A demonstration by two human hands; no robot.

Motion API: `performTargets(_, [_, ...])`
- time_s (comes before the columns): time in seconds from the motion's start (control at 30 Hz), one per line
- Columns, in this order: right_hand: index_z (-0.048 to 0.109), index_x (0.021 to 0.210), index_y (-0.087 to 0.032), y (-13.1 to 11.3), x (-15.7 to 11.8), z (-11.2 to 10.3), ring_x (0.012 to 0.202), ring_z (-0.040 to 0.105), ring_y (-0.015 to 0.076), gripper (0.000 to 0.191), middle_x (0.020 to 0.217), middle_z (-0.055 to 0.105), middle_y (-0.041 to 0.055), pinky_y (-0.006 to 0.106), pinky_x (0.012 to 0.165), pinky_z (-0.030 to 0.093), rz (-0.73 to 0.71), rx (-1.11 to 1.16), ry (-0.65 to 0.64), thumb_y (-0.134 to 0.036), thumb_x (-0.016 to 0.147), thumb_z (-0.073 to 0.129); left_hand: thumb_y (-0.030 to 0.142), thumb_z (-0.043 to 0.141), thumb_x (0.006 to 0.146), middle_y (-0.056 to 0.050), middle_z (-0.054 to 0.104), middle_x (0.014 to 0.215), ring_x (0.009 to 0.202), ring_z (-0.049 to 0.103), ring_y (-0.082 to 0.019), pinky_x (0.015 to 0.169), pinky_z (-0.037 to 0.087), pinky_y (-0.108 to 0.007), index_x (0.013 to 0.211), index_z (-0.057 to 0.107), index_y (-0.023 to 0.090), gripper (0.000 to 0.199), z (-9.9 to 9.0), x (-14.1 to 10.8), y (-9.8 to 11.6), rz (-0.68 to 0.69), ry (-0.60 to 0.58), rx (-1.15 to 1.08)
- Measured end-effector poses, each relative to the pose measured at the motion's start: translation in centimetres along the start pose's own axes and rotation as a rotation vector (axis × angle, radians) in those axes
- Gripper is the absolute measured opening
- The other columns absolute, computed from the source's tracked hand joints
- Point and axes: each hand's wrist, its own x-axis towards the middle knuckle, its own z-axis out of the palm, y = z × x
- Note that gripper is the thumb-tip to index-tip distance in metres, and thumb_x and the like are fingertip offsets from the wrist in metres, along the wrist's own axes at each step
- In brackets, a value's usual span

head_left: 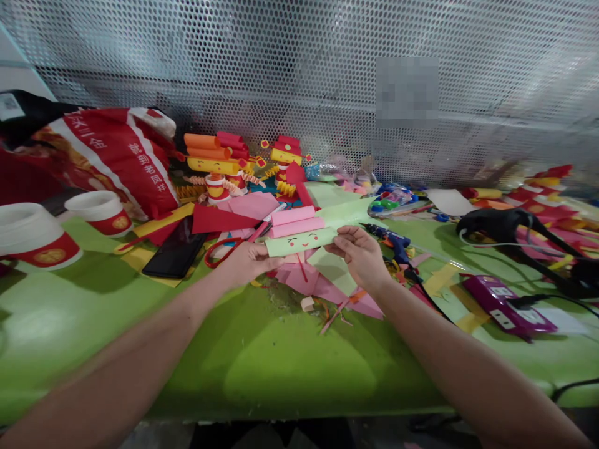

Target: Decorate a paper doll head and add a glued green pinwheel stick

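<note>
A light green paper roll [303, 242] with a drawn smiling face is held up above the table's middle, with pink paper rolls [296, 221] stacked along its upper side. Its left end is pinched by my left hand [250, 260], fingers closed. At the right end, my right hand [359, 252] grips it between thumb and fingers. Pink paper scraps [304, 279] lie beneath. Just left of my left hand are red-handled scissors [219, 251]. A blue glue gun [390, 238] rests right of my right hand.
On the green table [299, 374] stand white-and-red cups [100, 212], a phone [174, 251] and a red bag [121, 156] at left. Paper figures [215, 168] stand behind. A purple power strip [510, 305] and black cables are at right. Perforated metal [281, 62] forms the back.
</note>
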Motion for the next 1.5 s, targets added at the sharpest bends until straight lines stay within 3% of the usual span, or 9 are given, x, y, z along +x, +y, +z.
performTargets(0.3, [0.053, 0.074, -0.021, 0.1, -0.2, 0.1, 0.057, 0.062, 0.0117, 0.039, 0.058, 0.058, -0.0068, 0.032, 0.066, 0.053, -0.024, -0.034, -0.011, -0.040, 0.051, 0.078, 0.032, 0.065, 0.070, -0.004, 0.064, 0.048, 0.025, 0.045, -0.009, 0.026, 0.030, -0.017, 0.056, 0.065, 0.017, 0.020, -0.3, -0.1, 0.2, -0.138, -0.067, 0.038])
performTargets(0.5, [0.054, 0.073, -0.021, 0.3, -0.3, 0.1, 0.057, 0.060, 0.0103, 0.036, 0.058, 0.058, -0.0061, 0.032, 0.066, 0.052, -0.058, -0.071, -0.011, -0.040, 0.053, 0.078, 0.039, 0.070, 0.065, -0.008, 0.068, 0.060, 0.043, 0.060, -0.014, 0.041, 0.046, -0.021, 0.064, 0.067, 0.014, 0.025, -0.5, 0.1, 0.1, -0.159, -0.090, -0.192])
performTargets(0.7, [0.056, 0.075, -0.021, 0.0, -0.7, 0.3, 0.065, 0.062, 0.0133, 0.030, 0.068, 0.062, -0.0020, 0.032, 0.066, 0.050, -0.110, -0.166, -0.063, -0.040, 0.059, 0.073, 0.039, 0.069, 0.067, -0.010, 0.069, 0.068, 0.055, 0.062, -0.015, 0.055, 0.050, -0.025, 0.070, 0.069, 0.012, 0.027, -1.1, 0.1, 0.6, -0.078, 0.110, -0.353])
performTargets(0.9, [0.058, 0.075, -0.020, 0.2, -0.7, 0.0, 0.063, 0.059, 0.0128, 0.023, 0.069, 0.063, 0.0003, 0.029, 0.059, 0.047, -0.172, -0.335, -0.066, -0.038, 0.064, 0.069, 0.035, 0.064, 0.072, -0.005, 0.063, 0.055, 0.052, 0.060, -0.014, 0.048, 0.043, -0.023, 0.071, 0.066, 0.012, 0.023, -2.2, 0.3, 1.1, -0.062, 0.303, -0.406])
performTargets(1.07, [0.059, 0.076, -0.020, 0.9, -0.7, -0.2, 0.060, 0.056, 0.0117, 0.024, 0.070, 0.064, 0.0014, 0.027, 0.056, 0.045, -0.169, -0.425, -0.082, -0.039, 0.065, 0.068, 0.023, 0.054, 0.078, -0.003, 0.063, 0.058, 0.043, 0.054, -0.011, 0.045, 0.040, -0.023, 0.068, 0.061, 0.015, 0.015, -2.3, 0.5, 0.9, -0.199, 0.287, -0.162])
performTargets(1.2, [0.059, 0.074, -0.019, 1.1, -0.7, 0.0, 0.058, 0.057, 0.0117, 0.030, 0.065, 0.063, 0.0005, 0.027, 0.054, 0.045, -0.151, -0.435, -0.068, -0.043, 0.060, 0.071, 0.036, 0.047, 0.081, 0.000, 0.054, 0.049, 0.035, 0.046, -0.013, 0.038, 0.030, -0.024, 0.072, 0.058, 0.018, 0.023, -3.9, 1.0, 0.3, -0.202, 0.461, -0.062])
performTargets(1.27, [0.059, 0.074, -0.019, 1.1, -0.7, 0.1, 0.055, 0.057, 0.0114, 0.032, 0.063, 0.064, 0.0003, 0.027, 0.052, 0.046, -0.109, -0.422, -0.080, -0.045, 0.059, 0.071, 0.038, 0.046, 0.081, -0.003, 0.056, 0.054, 0.047, 0.054, -0.017, 0.045, 0.036, -0.026, 0.072, 0.059, 0.018, 0.025, -5.3, 1.2, 0.2, -0.138, 0.632, 0.137])
performTargets(1.37, [0.059, 0.073, -0.019, 1.1, -0.6, 0.1, 0.052, 0.057, 0.0101, 0.035, 0.062, 0.064, -0.0003, 0.025, 0.051, 0.046, -0.042, -0.400, -0.104, -0.047, 0.057, 0.072, 0.029, 0.047, 0.081, -0.008, 0.063, 0.080, 0.087, 0.060, -0.025, 0.075, 0.042, -0.031, 0.079, 0.061, 0.016, 0.019, -7.5, 1.3, 0.9, -0.074, 0.852, 0.607])
performTargets(1.5, [0.059, 0.073, -0.019, 0.9, -0.6, 0.0, 0.049, 0.057, 0.0092, 0.036, 0.061, 0.064, -0.0010, 0.024, 0.048, 0.046, -0.022, -0.404, -0.125, -0.047, 0.056, 0.072, 0.024, 0.041, 0.085, -0.016, 0.048, 0.123, 0.110, 0.050, -0.033, 0.092, 0.035, -0.045, 0.110, 0.054, 0.010, 0.031, -10.2, 0.4, 2.9, -0.143, 0.891, 0.793])
